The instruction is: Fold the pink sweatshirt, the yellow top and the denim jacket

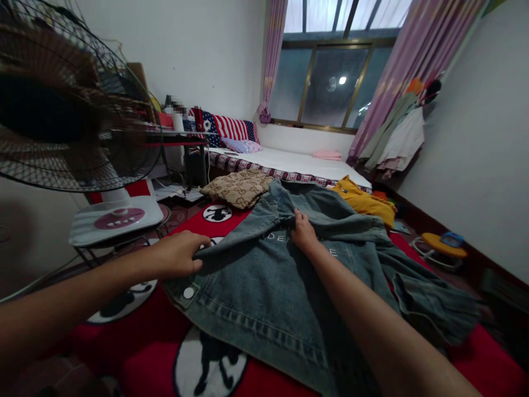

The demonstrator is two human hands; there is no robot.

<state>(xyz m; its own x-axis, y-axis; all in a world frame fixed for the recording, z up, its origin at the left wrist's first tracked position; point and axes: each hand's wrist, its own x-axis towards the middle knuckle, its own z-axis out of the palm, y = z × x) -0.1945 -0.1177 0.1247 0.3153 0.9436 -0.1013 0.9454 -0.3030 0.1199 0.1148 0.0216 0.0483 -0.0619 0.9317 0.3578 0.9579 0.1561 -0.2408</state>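
A blue-green denim jacket (264, 286) lies spread out back side up, with pale lettering across it that is partly covered. A white button shows at its lower left corner. At the jacket's left side, my left hand (182, 255) has the edge of a folded-over sleeve between thumb and fingers. My right hand (303, 231) is closed on a fold of the denim near the lettering, its forearm crossing over the fabric. The other sleeve stretches out toward the right.
Beneath the jacket is a red cloth (136, 353) with black-and-white round patterns. Behind it lie a tan patterned folded item (239, 187) and a yellow garment (363, 203). A large fan (53, 105) stands at left; a bed (285, 161) is beneath the window.
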